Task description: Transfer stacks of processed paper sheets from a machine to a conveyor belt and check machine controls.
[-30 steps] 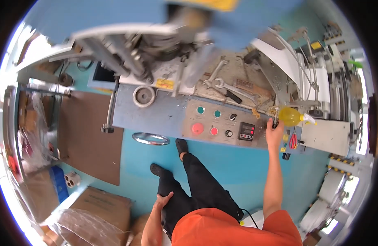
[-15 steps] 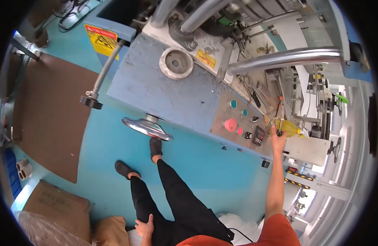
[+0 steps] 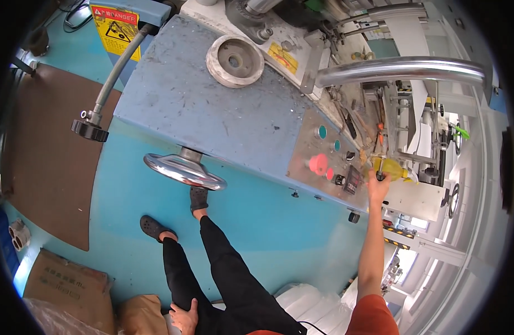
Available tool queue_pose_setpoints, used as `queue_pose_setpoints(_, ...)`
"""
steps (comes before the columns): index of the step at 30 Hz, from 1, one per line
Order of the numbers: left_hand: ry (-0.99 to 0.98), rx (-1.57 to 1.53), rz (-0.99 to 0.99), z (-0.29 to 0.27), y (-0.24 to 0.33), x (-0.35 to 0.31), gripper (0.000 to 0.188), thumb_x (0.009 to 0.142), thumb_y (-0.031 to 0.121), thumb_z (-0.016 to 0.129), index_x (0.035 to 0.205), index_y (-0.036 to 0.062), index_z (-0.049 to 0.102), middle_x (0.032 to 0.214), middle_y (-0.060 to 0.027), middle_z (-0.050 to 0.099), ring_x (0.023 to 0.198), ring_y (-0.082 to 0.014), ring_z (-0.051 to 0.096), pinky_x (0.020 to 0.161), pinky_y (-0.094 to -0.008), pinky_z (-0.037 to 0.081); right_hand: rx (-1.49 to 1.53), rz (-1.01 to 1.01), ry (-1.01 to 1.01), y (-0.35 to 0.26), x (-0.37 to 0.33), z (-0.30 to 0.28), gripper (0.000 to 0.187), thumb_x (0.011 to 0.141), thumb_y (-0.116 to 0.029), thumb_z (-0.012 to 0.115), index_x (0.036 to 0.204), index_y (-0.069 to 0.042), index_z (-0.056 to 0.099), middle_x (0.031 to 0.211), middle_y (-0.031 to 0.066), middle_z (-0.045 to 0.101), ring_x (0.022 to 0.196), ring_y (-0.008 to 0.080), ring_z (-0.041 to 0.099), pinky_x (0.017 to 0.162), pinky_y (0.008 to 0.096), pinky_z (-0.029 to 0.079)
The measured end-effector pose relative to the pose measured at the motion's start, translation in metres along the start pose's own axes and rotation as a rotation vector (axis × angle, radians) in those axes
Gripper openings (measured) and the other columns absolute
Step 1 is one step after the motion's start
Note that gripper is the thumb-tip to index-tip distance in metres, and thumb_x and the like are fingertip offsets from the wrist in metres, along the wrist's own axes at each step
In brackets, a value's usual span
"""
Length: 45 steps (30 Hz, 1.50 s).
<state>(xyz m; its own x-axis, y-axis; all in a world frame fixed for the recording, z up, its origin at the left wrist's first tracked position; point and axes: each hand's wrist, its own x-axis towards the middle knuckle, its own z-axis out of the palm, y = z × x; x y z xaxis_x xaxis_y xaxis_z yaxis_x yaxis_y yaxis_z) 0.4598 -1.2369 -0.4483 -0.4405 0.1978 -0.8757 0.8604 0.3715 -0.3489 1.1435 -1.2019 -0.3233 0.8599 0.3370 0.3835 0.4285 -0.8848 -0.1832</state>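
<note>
My right hand [image 3: 378,187] reaches out to the right end of the machine, its fingers closed round a small black knob [image 3: 380,176] at the end of a short metal rod. Just beyond it lies a yellow spray bottle [image 3: 392,168], tilted on its side. My left hand [image 3: 184,318] rests on my thigh, empty, with its fingers laid loosely along the black trousers. Beside the right hand is a metal control panel [image 3: 307,148] with green buttons, a pink-red stop button [image 3: 318,163], black dials and a small display.
A blue-grey machine top [image 3: 173,84] carries a round metal ring [image 3: 234,61]. A chrome handwheel [image 3: 184,172] sticks out of its front. Overhead bends a thick chrome bar [image 3: 402,70]. Wrenches and other tools [image 3: 352,120] lie in a tray. Cardboard boxes [image 3: 70,287] stand at lower left.
The whole view has shifted slightly, with the handwheel and floor mat now farther left. My right hand stays at the knob and my left hand stays on my thigh.
</note>
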Motion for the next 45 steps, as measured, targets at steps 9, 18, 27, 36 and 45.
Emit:
queue_pose_setpoints(9,-0.052,0.053,0.054,-0.023,0.008,-0.017,0.104,0.071,0.084,0.053,0.137,0.005,0.044,0.127,-0.024,0.054,0.118,-0.0415,0.054,0.097,-0.0561,0.042,-0.464,-0.22,-0.055,-0.021,0.006,-0.019,0.056,0.074,-0.045,0.074,0.093,0.006,0.061,0.081,0.0272,0.067,0.064,0.0365,0.067,0.062,0.0414,0.054)
queue_pose_setpoints(18,-0.104,0.055,0.04,-0.032,0.013,-0.017,0.105,0.07,0.084,0.054,0.137,0.0037,0.044,0.127,-0.0233,0.055,0.119,-0.0402,0.054,0.097,-0.0551,0.043,-0.368,-0.088,-0.407,-0.02,0.031,-0.024,0.032,0.073,-0.029,0.07,0.077,0.002,0.064,0.059,0.014,0.063,0.049,0.0229,0.06,0.047,0.0339,0.045)
queue_pose_setpoints(27,-0.097,0.068,0.025,-0.027,0.011,-0.011,0.105,0.069,0.084,0.055,0.139,0.0062,0.043,0.129,-0.0211,0.054,0.12,-0.0385,0.053,0.097,-0.0549,0.042,0.337,0.363,-0.617,-0.033,0.023,-0.038,0.023,0.077,-0.024,0.07,0.085,-0.004,0.061,0.063,0.0048,0.059,0.046,0.0096,0.051,0.041,0.0226,0.034)
queue_pose_setpoints(36,-0.101,0.066,0.039,-0.031,0.015,-0.012,0.1,0.072,0.081,0.056,0.137,0.0061,0.042,0.128,-0.0213,0.054,0.119,-0.0381,0.054,0.096,-0.0561,0.043,0.34,0.408,-0.546,-0.045,0.017,-0.037,0.029,0.077,-0.028,0.073,0.091,-0.006,0.06,0.064,0.0055,0.059,0.046,0.012,0.053,0.043,0.0224,0.038)
queue_pose_setpoints(45,-0.032,0.025,-0.022,0.0,0.004,0.007,0.098,0.068,0.07,0.069,0.137,0.006,0.039,0.129,-0.0195,0.05,0.122,-0.0371,0.05,0.101,-0.054,0.038,-0.167,0.089,-0.346,-0.038,0.016,-0.024,0.038,0.079,-0.035,0.069,0.091,0.0,0.064,0.072,0.0153,0.065,0.063,0.0276,0.065,0.058,0.035,0.05)
